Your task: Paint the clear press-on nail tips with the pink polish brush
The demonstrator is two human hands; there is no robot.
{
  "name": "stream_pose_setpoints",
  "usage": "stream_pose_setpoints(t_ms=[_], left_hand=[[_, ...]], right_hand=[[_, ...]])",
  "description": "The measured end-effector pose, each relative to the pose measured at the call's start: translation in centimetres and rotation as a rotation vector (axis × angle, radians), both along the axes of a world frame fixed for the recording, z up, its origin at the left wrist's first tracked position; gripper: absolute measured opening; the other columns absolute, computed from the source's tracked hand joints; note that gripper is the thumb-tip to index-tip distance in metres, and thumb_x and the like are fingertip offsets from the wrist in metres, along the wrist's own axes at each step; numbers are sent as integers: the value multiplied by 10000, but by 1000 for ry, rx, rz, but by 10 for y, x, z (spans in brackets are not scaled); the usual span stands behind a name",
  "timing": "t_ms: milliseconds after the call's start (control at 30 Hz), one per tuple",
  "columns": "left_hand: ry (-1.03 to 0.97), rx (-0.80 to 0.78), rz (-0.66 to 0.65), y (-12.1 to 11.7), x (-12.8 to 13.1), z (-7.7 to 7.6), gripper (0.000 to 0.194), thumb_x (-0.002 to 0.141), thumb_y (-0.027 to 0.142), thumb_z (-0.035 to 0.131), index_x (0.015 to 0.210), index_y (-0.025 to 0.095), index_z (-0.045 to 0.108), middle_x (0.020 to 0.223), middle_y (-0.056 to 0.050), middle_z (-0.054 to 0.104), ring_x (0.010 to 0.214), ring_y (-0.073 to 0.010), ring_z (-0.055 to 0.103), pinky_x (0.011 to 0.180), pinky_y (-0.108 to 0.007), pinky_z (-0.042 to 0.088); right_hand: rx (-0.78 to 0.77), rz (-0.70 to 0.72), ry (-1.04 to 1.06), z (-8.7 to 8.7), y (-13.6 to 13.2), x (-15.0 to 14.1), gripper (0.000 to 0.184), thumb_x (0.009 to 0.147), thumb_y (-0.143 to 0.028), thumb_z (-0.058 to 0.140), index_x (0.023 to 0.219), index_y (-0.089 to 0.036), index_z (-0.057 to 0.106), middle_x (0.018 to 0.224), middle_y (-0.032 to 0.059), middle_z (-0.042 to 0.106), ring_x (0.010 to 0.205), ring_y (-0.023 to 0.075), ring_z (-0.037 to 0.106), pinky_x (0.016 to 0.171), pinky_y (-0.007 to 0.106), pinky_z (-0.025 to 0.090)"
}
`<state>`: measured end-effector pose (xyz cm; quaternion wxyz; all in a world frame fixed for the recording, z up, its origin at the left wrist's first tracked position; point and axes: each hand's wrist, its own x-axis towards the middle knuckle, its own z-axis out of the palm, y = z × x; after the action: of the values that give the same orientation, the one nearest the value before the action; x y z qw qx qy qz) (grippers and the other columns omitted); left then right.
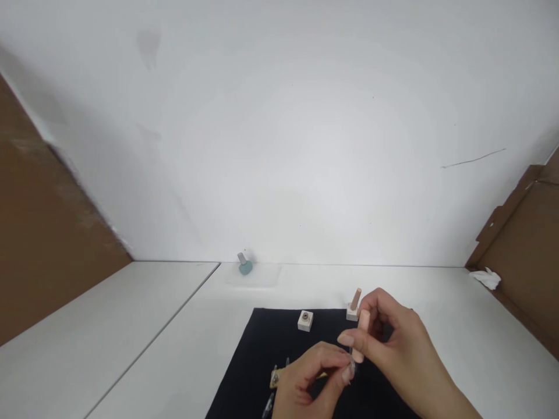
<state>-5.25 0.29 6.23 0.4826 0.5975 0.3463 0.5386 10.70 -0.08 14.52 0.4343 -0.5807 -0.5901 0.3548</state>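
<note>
My right hand (393, 337) pinches a peach-coloured stick (361, 337), blunt-ended and held nearly upright, between thumb and fingers. At its lower end, the fingers of my left hand (317, 378) are pressed together on something small and clear; its kind is too small to tell. Just behind my right hand, a tapered peach-coloured peg (356, 298) stands on a small white block (351, 312). Farther left lies another white block (305, 320) with a round brown piece on top. A yellowish piece with metal parts (275, 377) shows beside my left hand, partly hidden by it.
A black mat (244, 361) lies under both hands on the white table (174, 349). At the back stands a teal bottle with a grey cap (245, 267) on a clear sheet (266, 276). Crumpled white tissue (487, 278) lies by the brown right wall. A white wall closes the back.
</note>
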Motion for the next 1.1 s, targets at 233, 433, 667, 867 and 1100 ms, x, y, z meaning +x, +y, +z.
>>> stream_pose_setpoints(t_ms=[233, 433, 667, 867, 1100], left_hand=[[25, 81, 2, 0, 1, -2, 132, 845, 131, 745, 765, 229, 782, 782, -15, 791, 682, -157, 712, 679, -208, 566], [51, 94, 17, -1, 1, 0, 141, 848, 141, 728, 748, 231, 774, 758, -4, 788, 711, -173, 730, 701, -217, 576], [58, 129, -15, 0, 1, -3, 168, 843, 95, 718, 790, 240, 784, 773, 3, 777, 696, -152, 718, 688, -197, 549], [79, 119, -4, 0, 1, 0, 170, 836, 99, 706, 765, 237, 774, 761, -3, 789, 722, -175, 734, 714, -216, 568], [34, 170, -59, 0, 2, -6, 220, 858, 59, 699, 841, 257, 794, 799, 6, 785, 724, -153, 736, 718, -198, 561]], right_hand=[[125, -127, 15, 0, -2, 5, 315, 848, -434, 769, 744, -264, 525, 572, -49, 648, 574, 162, 578, 567, 261, 456], [43, 4, -51, 0, -4, -1, 304, 844, -365, 771, 718, -254, 517, 557, -61, 615, 543, 140, 547, 531, 242, 425], [136, -152, 17, -1, -1, 5, 322, 830, -416, 790, 741, -267, 519, 570, -56, 641, 555, 157, 561, 557, 258, 448], [25, -5, -73, -1, -5, 0, 308, 837, -326, 770, 710, -257, 498, 543, -65, 603, 537, 140, 517, 530, 249, 394], [141, -176, -4, 0, 0, 3, 316, 837, -414, 790, 760, -266, 521, 598, -57, 636, 559, 150, 554, 565, 258, 432]])
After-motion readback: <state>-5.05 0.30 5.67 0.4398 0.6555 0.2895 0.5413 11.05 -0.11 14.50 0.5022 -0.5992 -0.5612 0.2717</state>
